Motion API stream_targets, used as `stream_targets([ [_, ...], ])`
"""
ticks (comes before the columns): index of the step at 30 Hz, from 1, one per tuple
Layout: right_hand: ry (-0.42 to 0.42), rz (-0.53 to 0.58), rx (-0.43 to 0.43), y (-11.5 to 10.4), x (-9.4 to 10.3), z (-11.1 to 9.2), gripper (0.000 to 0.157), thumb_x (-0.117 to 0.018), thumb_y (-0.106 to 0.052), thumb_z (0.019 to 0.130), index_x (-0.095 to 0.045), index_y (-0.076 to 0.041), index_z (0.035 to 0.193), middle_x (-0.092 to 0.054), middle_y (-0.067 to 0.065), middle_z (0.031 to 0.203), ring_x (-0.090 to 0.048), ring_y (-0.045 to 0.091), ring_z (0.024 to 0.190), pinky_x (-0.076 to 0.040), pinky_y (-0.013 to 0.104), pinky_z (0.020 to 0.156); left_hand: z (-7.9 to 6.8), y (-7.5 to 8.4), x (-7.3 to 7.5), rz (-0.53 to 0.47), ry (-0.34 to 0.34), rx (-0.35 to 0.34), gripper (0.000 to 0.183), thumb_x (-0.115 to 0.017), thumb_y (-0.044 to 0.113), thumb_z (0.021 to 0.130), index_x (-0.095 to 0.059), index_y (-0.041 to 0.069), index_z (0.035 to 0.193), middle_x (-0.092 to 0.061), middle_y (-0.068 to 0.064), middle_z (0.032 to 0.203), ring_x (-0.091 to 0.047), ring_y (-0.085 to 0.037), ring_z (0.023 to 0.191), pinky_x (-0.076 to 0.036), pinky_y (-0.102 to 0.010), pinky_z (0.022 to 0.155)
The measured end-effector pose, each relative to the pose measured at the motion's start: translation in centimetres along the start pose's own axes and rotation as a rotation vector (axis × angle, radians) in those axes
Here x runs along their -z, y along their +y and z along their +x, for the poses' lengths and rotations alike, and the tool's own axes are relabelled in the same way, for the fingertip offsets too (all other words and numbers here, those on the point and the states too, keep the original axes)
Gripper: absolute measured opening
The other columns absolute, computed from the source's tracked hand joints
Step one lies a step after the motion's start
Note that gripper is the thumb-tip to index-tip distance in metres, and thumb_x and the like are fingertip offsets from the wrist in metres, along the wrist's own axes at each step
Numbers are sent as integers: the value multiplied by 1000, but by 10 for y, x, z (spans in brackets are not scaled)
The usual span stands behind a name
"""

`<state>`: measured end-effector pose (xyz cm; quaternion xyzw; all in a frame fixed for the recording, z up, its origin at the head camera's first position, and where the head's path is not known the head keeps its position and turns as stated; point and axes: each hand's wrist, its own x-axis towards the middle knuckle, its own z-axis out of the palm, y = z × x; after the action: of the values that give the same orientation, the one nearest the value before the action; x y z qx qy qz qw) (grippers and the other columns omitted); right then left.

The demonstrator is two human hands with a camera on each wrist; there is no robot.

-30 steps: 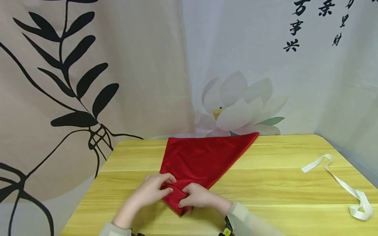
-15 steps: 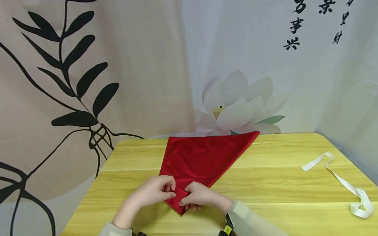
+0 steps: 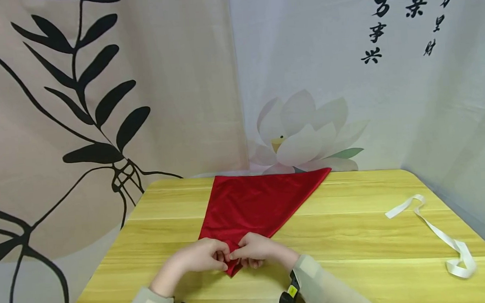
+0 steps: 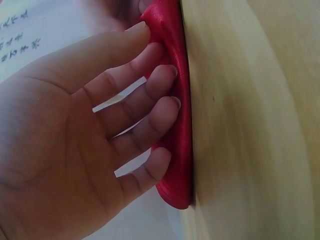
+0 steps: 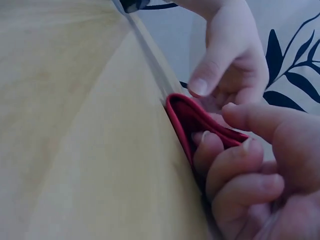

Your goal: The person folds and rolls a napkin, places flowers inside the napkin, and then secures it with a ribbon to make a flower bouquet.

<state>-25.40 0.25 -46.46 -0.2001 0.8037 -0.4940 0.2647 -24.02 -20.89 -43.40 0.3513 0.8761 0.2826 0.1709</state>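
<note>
A shiny red cloth (image 3: pixel 257 201), folded roughly into a triangle, lies with its narrow corner toward the person. My right hand (image 3: pixel 257 250) pinches a fold near that corner; in the right wrist view its fingertips (image 5: pixel 207 145) are inside the fold and the thumb is on top. From the other side, my left hand (image 3: pixel 202 255) touches the cloth. Its fingers (image 4: pixel 145 125) are loosely bent, with their tips against the red fabric (image 4: pixel 177 150) in the left wrist view. The two hands almost meet over the corner, hiding part of the fold.
A wood-grain table (image 3: pixel 339 274) bears the cloth. To the right lies a loose, twisted white ribbon (image 3: pixel 440 237). Behind the table hangs a printed curtain (image 3: pixel 189 81) with leaves, a lotus and writing. Each wrist wears a black camera (image 3: pixel 289 298).
The left hand has moved right and slightly toward the person, from the cloth's left edge to beside the right hand. The right hand stays at the fold, nearly still.
</note>
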Motion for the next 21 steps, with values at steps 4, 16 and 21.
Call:
stream_targets([
  [4, 30, -36, -13, 1, 6, 2, 35, -68, -31, 88, -65, -5, 64, -56, 3, 49, -43, 9, 35, -34, 20, 34, 0, 0, -1, 16, -8, 3, 8, -74, 16, 84, -69, 19, 88, -58, 14, 73, -55, -2, 67, -46, -22, 63],
  [16, 38, -137, 28, 2, 17, 0, 31, -67, -14, 87, -55, -6, 59, -49, 0, 48, -43, 9, 37, -35, 21, 36, -1, 5, -1, 40, -7, -14, 10, -72, 15, 85, -70, 19, 94, -56, 14, 77, -53, -1, 70, -46, -22, 65],
  [21, 41, -184, 31, -1, 18, -2, 29, -67, -13, 84, -55, -4, 59, -47, -1, 46, -41, 9, 36, -34, 21, 36, -1, 4, -2, 60, 1, -27, 9, -71, 15, 86, -70, 21, 94, -56, 15, 77, -52, 0, 70, -46, -21, 66],
])
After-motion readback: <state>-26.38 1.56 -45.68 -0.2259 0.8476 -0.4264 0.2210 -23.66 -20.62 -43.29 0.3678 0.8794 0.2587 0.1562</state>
